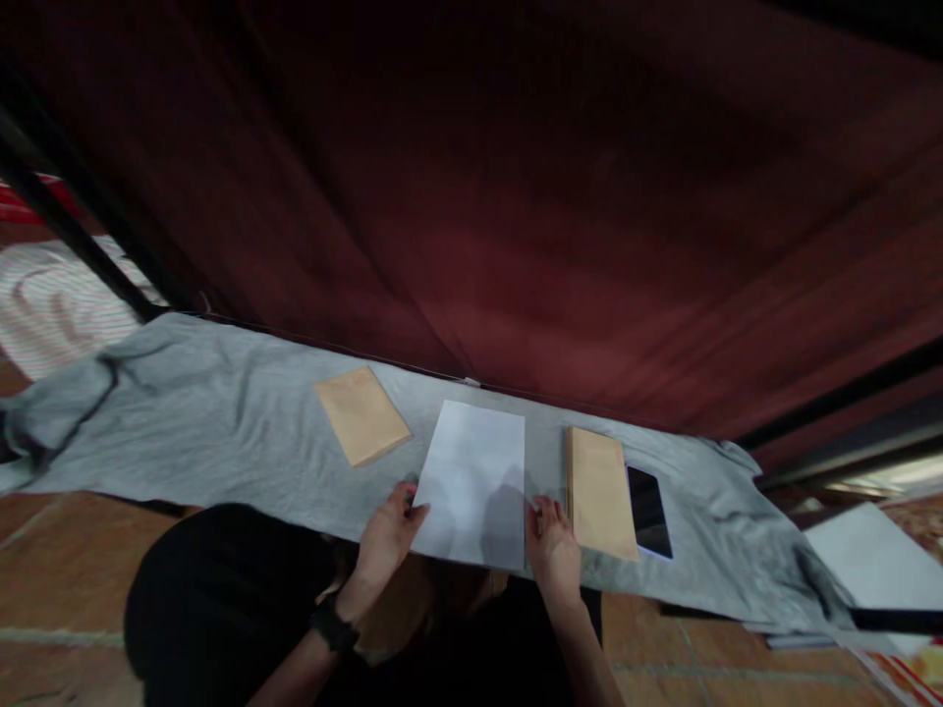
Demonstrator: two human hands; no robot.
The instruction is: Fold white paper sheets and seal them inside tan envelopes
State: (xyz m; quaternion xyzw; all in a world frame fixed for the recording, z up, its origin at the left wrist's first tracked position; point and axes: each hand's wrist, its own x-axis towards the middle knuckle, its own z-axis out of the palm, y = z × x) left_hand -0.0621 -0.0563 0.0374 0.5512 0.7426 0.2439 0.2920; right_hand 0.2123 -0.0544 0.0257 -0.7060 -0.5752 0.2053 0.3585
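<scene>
Left hand [389, 532] and right hand [552, 546] flank white paper [475, 462] at eight and four o'clock; whether fingers grasp, I cannot tell.

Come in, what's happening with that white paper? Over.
Left hand at left edge of white paper, right hand at right edge. Paper on grey cloth. No object atop; brown stack near right hand.
</scene>
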